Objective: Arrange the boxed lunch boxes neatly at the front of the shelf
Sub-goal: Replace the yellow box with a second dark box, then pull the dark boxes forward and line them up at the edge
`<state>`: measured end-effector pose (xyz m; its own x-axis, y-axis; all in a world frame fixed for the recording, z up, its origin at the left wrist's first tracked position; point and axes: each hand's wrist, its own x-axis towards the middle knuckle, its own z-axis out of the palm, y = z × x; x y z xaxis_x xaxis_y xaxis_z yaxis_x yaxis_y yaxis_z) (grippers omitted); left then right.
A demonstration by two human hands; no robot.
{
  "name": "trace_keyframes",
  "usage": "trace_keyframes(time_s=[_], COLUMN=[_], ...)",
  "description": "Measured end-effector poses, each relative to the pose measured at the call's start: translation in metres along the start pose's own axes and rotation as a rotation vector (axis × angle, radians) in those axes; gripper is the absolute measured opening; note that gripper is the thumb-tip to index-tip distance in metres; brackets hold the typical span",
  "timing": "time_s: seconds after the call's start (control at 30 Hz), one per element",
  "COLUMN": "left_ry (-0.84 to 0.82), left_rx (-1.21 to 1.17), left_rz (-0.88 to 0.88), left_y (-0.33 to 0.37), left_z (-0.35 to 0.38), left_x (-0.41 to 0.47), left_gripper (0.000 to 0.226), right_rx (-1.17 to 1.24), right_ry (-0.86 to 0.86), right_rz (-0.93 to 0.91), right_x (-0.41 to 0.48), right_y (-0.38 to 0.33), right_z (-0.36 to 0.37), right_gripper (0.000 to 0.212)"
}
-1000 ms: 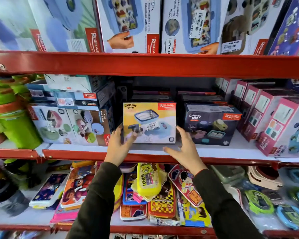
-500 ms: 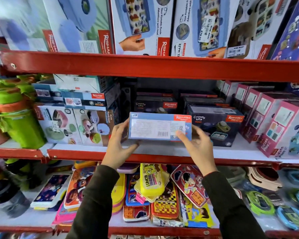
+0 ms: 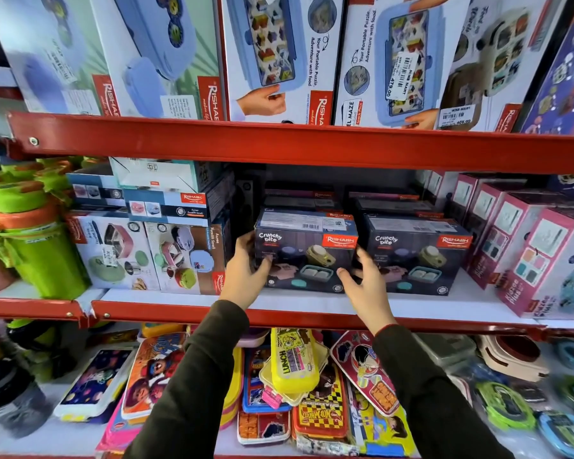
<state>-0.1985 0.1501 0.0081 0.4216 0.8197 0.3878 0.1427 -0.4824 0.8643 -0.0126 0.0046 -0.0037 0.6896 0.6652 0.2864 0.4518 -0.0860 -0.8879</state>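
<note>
A Crunchy Bite lunch box carton (image 3: 307, 260) stands on the white middle shelf (image 3: 312, 301), its dark face to the front and a pale blue face with a barcode on top. My left hand (image 3: 246, 276) clasps its left front corner. My right hand (image 3: 365, 279) grips its right side, thumb on the front and fingers in the gap to a second dark Crunchy Bite carton (image 3: 418, 260) right beside it. Both cartons sit near the shelf's front, side by side. More dark cartons (image 3: 388, 202) are stacked behind them.
Left of my hands stand white lunch box cartons (image 3: 146, 256) with a stack above. Pink cartons (image 3: 524, 246) lean at the right, green bottles (image 3: 37, 246) at the far left. A red shelf rail (image 3: 295, 147) runs overhead; loose pencil boxes (image 3: 292, 366) fill the shelf below.
The carton showed a yellow front, then was lifted and tipped to show its pale blue face. It now stands on the shelf with a dark face forward, next to the right-hand carton.
</note>
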Motion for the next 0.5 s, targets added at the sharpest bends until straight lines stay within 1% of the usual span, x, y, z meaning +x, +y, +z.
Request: trace_keyframes(time_s=[0.1,0.27,0.37,0.5], left_ry=[-0.057,-0.072,-0.048,-0.059], left_rx=[0.012,-0.016,-0.118,-0.241], left_rz=[-0.048,-0.061,-0.054,-0.084], left_y=[-0.003,-0.007,-0.004,-0.002], left_z=[0.004,0.005,0.007,0.010], left_x=[0.004,0.003,-0.001,-0.005], left_gripper=[0.062,0.063,0.061,0.055], right_rx=[-0.047,-0.042,0.021,0.103], right_ry=[0.010,0.003,0.031,0.015], right_rz=[0.010,0.021,0.025,0.028], right_x=[0.006,0.009,0.001,-0.010], right_y=[0.001,0.002,0.003,0.001], right_z=[0.002,0.004,0.006,0.008], right_gripper=[0.063,0.067,0.067,0.060])
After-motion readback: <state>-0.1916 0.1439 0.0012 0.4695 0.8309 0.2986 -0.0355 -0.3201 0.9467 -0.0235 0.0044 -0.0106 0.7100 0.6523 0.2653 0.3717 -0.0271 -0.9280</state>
